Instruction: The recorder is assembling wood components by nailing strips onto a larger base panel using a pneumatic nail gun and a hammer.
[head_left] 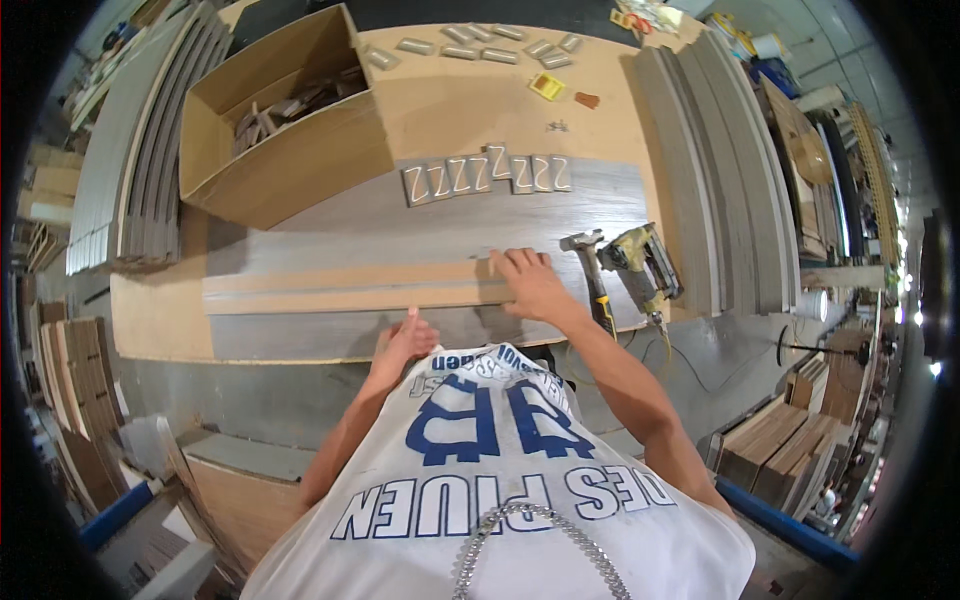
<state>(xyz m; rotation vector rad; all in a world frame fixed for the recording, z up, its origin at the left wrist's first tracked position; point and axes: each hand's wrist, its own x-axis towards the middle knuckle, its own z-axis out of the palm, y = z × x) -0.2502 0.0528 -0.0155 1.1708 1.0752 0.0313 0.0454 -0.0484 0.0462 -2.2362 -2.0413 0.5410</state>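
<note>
A long narrow tan board (350, 299) with a grey groove along it lies across a wider grey panel (580, 210). My right hand (532, 286) is closed over the board's right end, fingers on its top and far edge. At the near edge, my left hand (405, 340) rests with the thumb raised against the board and the fingers loosely bent, holding nothing visible. Right of my right hand lie a hammer (593, 275) with a black and yellow handle and a nail gun (645, 263). Beyond the board, several small grey blocks (483, 175) carry white zigzag lines of glue.
An open cardboard box (290, 170) with brown wooden pieces stands at the far left. Grey boards are stacked at left (150, 140) and right (715, 170). More small blocks (480, 45) and a yellow packet (547, 87) lie farther back. A hose trails off the right edge.
</note>
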